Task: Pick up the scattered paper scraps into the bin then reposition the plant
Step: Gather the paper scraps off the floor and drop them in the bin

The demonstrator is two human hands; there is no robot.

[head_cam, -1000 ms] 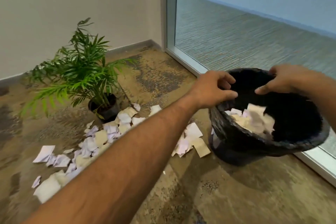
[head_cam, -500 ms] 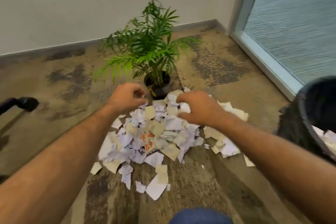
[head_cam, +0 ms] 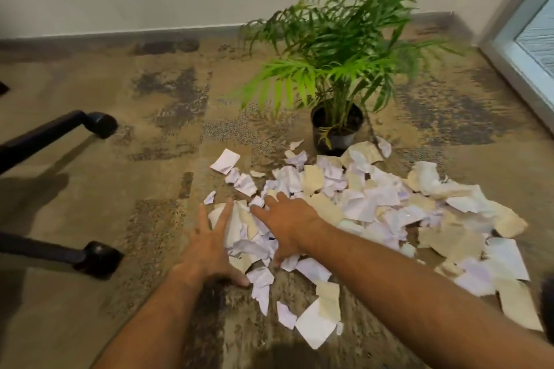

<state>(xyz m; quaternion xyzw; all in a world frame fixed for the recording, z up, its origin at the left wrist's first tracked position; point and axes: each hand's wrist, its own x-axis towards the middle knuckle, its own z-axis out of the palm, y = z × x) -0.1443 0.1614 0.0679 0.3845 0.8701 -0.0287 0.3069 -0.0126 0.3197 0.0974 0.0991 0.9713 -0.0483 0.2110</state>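
Note:
White and cream paper scraps (head_cam: 374, 207) lie in a wide heap on the carpet, in front of a green palm plant (head_cam: 335, 48) in a black pot (head_cam: 335, 130). My left hand (head_cam: 209, 246) lies flat with fingers spread at the heap's left edge. My right hand (head_cam: 287, 222) is spread on top of the scraps just beside it. Neither hand has closed on any paper. Only a dark sliver of the bin (head_cam: 547, 305) shows at the right edge.
Two black chair legs with casters (head_cam: 99, 256) reach in from the left. A beige wall with a grey baseboard (head_cam: 120, 36) runs along the back. A glass panel with a pale frame (head_cam: 521, 60) stands at the right.
Both hands left the bin's rim and came down onto the scrap heap, opening flat. The view swung left, so the bin slid almost out of sight and the chair legs appeared.

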